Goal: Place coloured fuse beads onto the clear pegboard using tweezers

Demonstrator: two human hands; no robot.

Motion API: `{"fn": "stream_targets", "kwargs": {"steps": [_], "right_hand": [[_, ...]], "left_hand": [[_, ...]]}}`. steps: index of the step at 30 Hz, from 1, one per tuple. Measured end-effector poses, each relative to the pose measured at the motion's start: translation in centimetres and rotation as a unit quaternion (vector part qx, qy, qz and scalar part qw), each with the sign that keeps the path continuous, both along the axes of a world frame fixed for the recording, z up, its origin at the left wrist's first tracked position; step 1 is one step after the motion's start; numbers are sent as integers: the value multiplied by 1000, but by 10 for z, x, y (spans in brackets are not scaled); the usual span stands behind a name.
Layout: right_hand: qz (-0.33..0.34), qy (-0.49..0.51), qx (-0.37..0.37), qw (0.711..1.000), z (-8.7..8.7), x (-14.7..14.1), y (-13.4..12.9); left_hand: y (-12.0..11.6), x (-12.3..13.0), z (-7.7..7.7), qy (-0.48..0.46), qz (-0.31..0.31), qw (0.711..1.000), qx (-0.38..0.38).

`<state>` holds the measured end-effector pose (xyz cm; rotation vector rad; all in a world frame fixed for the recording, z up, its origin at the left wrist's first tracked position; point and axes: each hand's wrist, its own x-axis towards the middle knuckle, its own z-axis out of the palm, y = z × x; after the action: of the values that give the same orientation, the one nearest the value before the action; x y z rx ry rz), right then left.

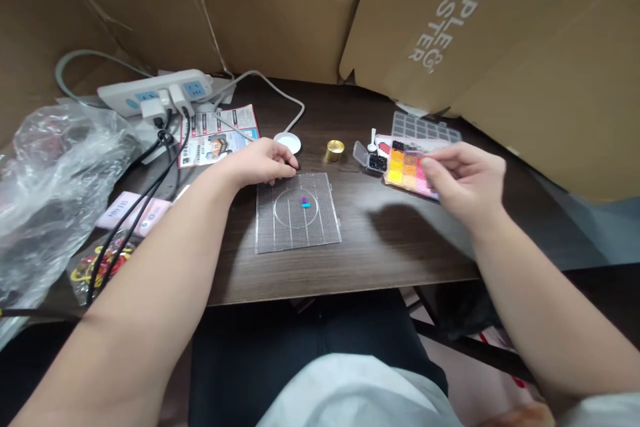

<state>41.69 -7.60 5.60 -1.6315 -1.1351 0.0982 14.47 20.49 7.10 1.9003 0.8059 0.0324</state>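
Observation:
A clear square pegboard [270, 230] lies on the table, with a few purple and blue beads [305, 203] set near its middle. At its back edge is my left hand [267, 161], fingers curled and pressed together; whatever they may hold is hidden. My right hand [467, 180] hovers over the right side of a compartment box of beads [403, 170] in yellow, orange, brown and pink. Its thumb and forefinger are pinched, and anything between them is too small to make out. Beside that box sits a small lidded case of black beads [377, 163].
A gold tin [335, 150] and a white round pad [287, 142] stand behind the pegboard. An empty divided tray [425, 127] lies at the back right. To the left are a power strip [130, 97], black cables, a printed leaflet [200, 147] and plastic wrapping [55, 180].

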Motion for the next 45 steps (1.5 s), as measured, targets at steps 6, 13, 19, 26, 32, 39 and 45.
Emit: {"fn": "stream_targets", "kwargs": {"steps": [6,13,19,26,32,39,45], "right_hand": [[-115,-12,-32,993,-16,81,-64],[-112,1,-107,988,-28,104,-66],[-122,-10,-119,985,-26,101,-61],[-170,-23,-99,980,-19,87,-56],[-165,-47,-54,984,1,60,-47],[86,4,-129,988,8,-42,7],[306,93,-170,932,-11,-83,86]], "left_hand": [[4,3,-2,2,-6,1000,6],[6,1,-6,-9,-4,1000,-7],[9,1,-9,-10,1,1000,-16],[8,3,-5,2,-8,999,-31],[7,3,-5,-7,-5,1000,-20],[3,2,-4,-7,0,1000,-4],[5,0,-6,-17,-5,1000,-14]]}}
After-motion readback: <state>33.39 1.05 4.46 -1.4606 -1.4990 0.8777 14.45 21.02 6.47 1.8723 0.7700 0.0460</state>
